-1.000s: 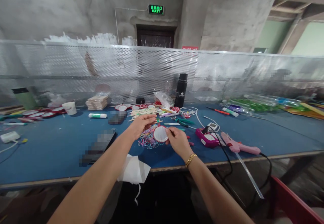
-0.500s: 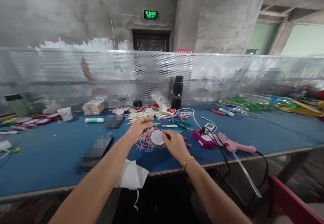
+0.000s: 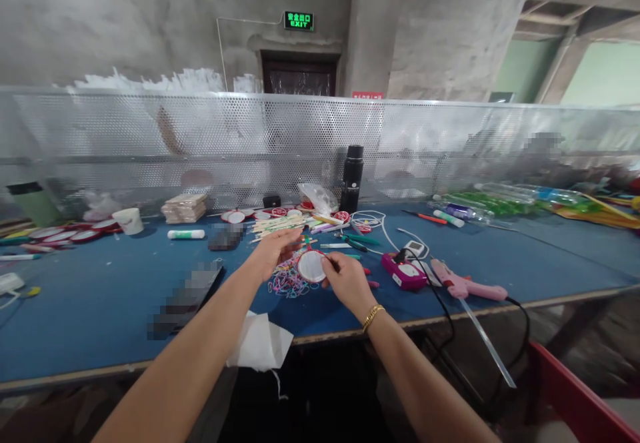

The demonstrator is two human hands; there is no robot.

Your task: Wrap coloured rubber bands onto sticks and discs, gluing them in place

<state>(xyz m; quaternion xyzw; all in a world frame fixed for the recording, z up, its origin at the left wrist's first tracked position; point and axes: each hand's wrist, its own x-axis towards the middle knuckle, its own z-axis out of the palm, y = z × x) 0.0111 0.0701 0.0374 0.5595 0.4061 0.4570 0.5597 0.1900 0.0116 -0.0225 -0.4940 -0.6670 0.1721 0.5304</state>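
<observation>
My right hand [image 3: 345, 284] pinches the right edge of a small round disc [image 3: 311, 267] with a white face and a red rim. A short stem with a bit of green sticks up from the disc's top. My left hand [image 3: 276, 253] is at that stem, fingers bent around it and partly hidden. Below and behind the disc lies a tangled heap of colourful loops [image 3: 286, 284], pink, blue and white. A bundle of pale wooden sticks [image 3: 273, 227] lies just beyond my left hand.
On the blue table [image 3: 115, 296] stand a black bottle [image 3: 353, 179] and a paper cup [image 3: 129, 221]. To the right are a purple power box [image 3: 404, 272] with cables and a pink glue gun [image 3: 465, 288] at the edge. A perforated metal screen [image 3: 225, 143] backs the table.
My left fingers have shifted slightly at the disc's stem, which now shows more plainly. The disc has tipped a little, and my right hand keeps its hold. The camera view has moved slightly.
</observation>
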